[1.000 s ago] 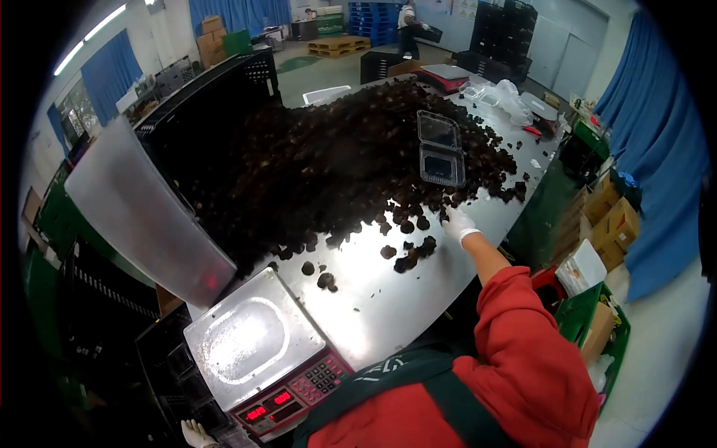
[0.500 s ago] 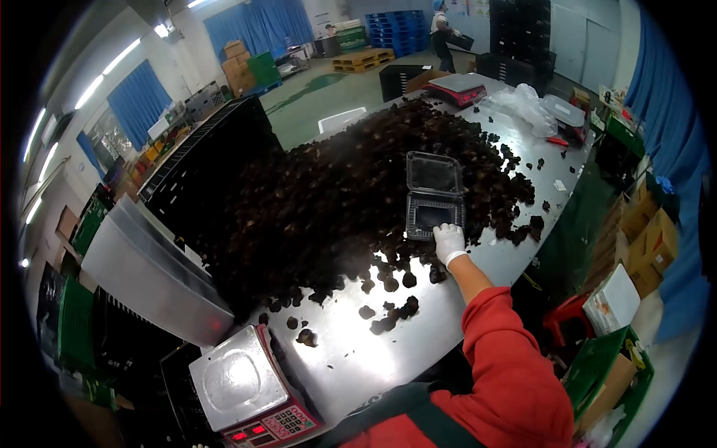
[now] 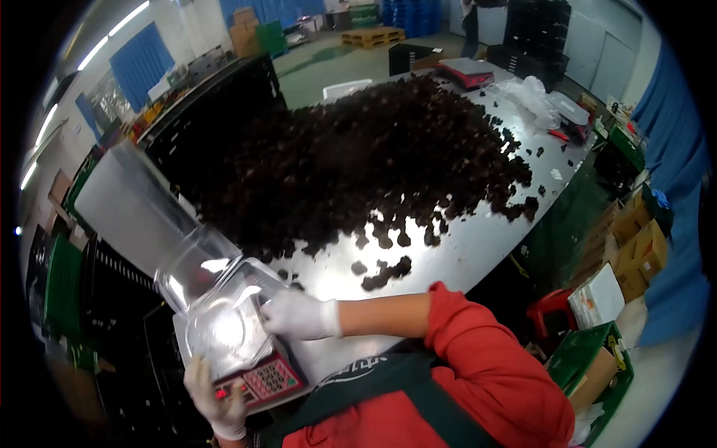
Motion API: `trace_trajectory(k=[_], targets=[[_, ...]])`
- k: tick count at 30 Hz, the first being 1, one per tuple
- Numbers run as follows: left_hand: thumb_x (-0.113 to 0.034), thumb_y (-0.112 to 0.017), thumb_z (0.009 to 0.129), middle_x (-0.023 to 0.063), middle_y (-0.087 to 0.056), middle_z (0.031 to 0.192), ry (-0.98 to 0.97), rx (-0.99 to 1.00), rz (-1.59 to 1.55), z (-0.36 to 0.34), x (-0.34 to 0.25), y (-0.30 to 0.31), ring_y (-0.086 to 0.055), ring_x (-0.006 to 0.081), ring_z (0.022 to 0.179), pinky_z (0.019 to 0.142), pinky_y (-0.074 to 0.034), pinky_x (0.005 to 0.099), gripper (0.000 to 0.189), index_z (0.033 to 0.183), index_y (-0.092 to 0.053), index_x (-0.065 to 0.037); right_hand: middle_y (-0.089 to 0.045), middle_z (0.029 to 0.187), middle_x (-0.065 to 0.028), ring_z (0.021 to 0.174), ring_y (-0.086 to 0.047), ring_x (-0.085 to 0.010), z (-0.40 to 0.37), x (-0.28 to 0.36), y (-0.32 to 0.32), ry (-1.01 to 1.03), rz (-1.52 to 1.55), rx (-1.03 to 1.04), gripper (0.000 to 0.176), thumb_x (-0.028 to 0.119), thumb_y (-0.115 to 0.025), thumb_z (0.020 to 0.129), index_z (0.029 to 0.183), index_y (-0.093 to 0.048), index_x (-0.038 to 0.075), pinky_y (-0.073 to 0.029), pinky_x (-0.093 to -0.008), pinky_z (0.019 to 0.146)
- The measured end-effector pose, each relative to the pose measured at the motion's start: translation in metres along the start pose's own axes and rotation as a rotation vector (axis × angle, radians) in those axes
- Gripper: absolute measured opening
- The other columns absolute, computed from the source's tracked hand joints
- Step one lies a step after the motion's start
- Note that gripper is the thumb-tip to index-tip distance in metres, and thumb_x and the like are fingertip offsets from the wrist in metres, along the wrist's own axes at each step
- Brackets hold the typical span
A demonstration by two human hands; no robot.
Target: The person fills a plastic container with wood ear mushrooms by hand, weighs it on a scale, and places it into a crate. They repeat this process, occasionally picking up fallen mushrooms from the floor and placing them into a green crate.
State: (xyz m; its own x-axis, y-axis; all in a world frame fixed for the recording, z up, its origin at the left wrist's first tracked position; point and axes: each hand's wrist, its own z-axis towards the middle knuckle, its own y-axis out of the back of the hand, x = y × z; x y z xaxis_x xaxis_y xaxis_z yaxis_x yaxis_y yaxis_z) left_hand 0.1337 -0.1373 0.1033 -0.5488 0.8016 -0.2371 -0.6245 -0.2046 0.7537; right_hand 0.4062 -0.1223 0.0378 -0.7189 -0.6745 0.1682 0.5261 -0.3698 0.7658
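A clear plastic clamshell box [image 3: 200,272] lies open over the plate of a red and silver scale [image 3: 272,377] at the lower left. My right hand [image 3: 299,313], in a white glove, closes on the box's right edge. At the scale's front left corner is my left hand [image 3: 213,396], also gloved, its fingers apart beside the box and the red display. A big heap of dark, lumpy pieces [image 3: 358,157] covers much of the metal table [image 3: 441,269]. A few loose pieces [image 3: 387,273] lie in front of the heap.
Black crates [image 3: 216,112] stand along the table's left side, near a stack of clear plastic boxes [image 3: 131,205]. A second scale [image 3: 467,73] and plastic bags [image 3: 530,101] are at the far end. Green crates [image 3: 597,373] and cartons [image 3: 642,257] stand at the right. A person [image 3: 470,30] stands behind.
My right hand has carried the open box from beside the heap to the scale at the lower left. My left hand has come into view there. The view has shifted slightly.
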Motion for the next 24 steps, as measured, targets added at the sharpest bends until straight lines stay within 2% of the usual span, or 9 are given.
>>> trace_trajectory(k=[2,4,5,7,10,14,17,20,24], targets=[[-0.03,-0.077,0.071,0.0193,-0.05,0.128,-0.14,0.216,0.244,0.004,-0.008,-0.002,-0.044,0.0386,0.122,0.106,-0.029,0.0517,0.067,0.124,-0.05,0.001,-0.063,0.081,-0.0099,0.077,-0.064,-0.0266,0.025,0.029,-0.039,0.042,-0.027,0.075,0.011,0.014,-0.058,0.071,0.068,-0.068,0.01,-0.05,-0.0388,0.072],[-0.025,-0.076,0.071,0.0138,-0.056,0.116,-0.069,0.321,0.303,-0.029,0.031,-0.021,-0.047,0.0347,0.117,0.106,-0.029,0.0534,0.055,0.115,-0.055,-0.001,-0.064,0.081,-0.01,0.077,-0.065,-0.0271,0.04,0.045,-0.065,0.054,-0.099,0.21,0.012,0.015,-0.059,0.071,0.067,-0.068,0.009,-0.05,-0.0392,0.075],[-0.021,-0.074,0.071,0.0127,-0.057,0.109,-0.028,0.344,0.289,-0.047,0.055,-0.031,-0.05,0.0336,0.111,0.106,-0.03,0.0529,0.048,0.111,-0.057,-0.001,-0.06,0.084,-0.0085,0.082,-0.061,-0.0267,0.045,0.047,-0.079,0.049,-0.121,0.327,0.011,0.015,-0.056,0.074,0.076,-0.065,0.008,-0.046,-0.042,0.081],[-0.012,-0.069,0.074,0.012,-0.061,0.094,0.029,0.353,0.257,-0.066,0.076,-0.045,-0.055,0.0321,0.096,0.102,-0.034,0.0503,0.029,0.1,-0.06,-0.002,-0.059,0.09,-0.0093,0.088,-0.059,-0.0264,0.041,0.051,-0.091,0.041,-0.093,0.122,0.014,0.015,-0.055,0.075,0.085,-0.063,0.007,-0.044,-0.0417,0.087],[-0.011,-0.066,0.076,0.0137,-0.061,0.091,0.078,0.308,0.281,-0.069,0.079,-0.06,-0.055,0.0332,0.093,0.1,-0.036,0.0487,0.025,0.099,-0.061,-0.002,-0.055,0.101,-0.0131,0.099,-0.054,-0.0294,0.029,0.052,-0.081,0.025,-0.027,-0.194,0.023,0.014,-0.056,0.077,0.098,-0.057,0.005,-0.04,-0.0443,0.095],[-0.014,-0.069,0.078,0.017,-0.06,0.099,0.28,0.41,0.277,-0.062,0.063,-0.062,-0.055,0.0356,0.095,0.095,-0.039,0.0453,0.034,0.107,-0.06,-0.001,-0.054,0.112,-0.0195,0.108,-0.051,-0.0362,-0.044,0.032,-0.047,-0.25,0.177,-0.19,0.042,0.015,-0.064,0.074,0.113,-0.056,0.002,-0.038,-0.0467,0.098],[-0.013,-0.073,0.074,0.0177,-0.059,0.106,0.078,0.129,0.111,-0.035,0.02,-0.059,-0.055,0.0356,0.102,0.093,-0.041,0.0434,0.043,0.113,-0.058,-0.001,-0.051,0.122,-0.0238,0.112,-0.049,-0.0392,-0.149,0.014,-0.033,-0.552,-0.019,-0.086,0.044,0.015,-0.063,0.079,0.12,-0.054,0.002,-0.039,-0.0471,0.099],[-0.01,-0.074,0.073,0.0176,-0.059,0.11,0.04,0.185,-0.124,-0.02,-0.015,-0.081,-0.055,0.0349,0.105,0.091,-0.043,0.0422,0.044,0.112,-0.058,0.001,-0.049,0.124,-0.0256,0.111,-0.049,-0.0415,-0.228,0.013,0.002,-0.906,-0.205,-0.046,0.046,0.014,-0.064,0.08,0.123,-0.052,0.003,-0.041,-0.0469,0.096],[-0.01,-0.07,0.076,0.0175,-0.059,0.111,0.03,0.267,-0.291,-0.015,-0.035,-0.145,-0.056,0.0347,0.102,0.091,-0.044,0.0424,0.038,0.111,-0.058,0.0,-0.049,0.123,-0.0252,0.109,-0.051,-0.0411,-0.278,-0.014,0.029,-1.044,-0.285,-0.156,0.044,0.014,-0.063,0.081,0.122,-0.053,0.002,-0.043,-0.0457,0.094]])
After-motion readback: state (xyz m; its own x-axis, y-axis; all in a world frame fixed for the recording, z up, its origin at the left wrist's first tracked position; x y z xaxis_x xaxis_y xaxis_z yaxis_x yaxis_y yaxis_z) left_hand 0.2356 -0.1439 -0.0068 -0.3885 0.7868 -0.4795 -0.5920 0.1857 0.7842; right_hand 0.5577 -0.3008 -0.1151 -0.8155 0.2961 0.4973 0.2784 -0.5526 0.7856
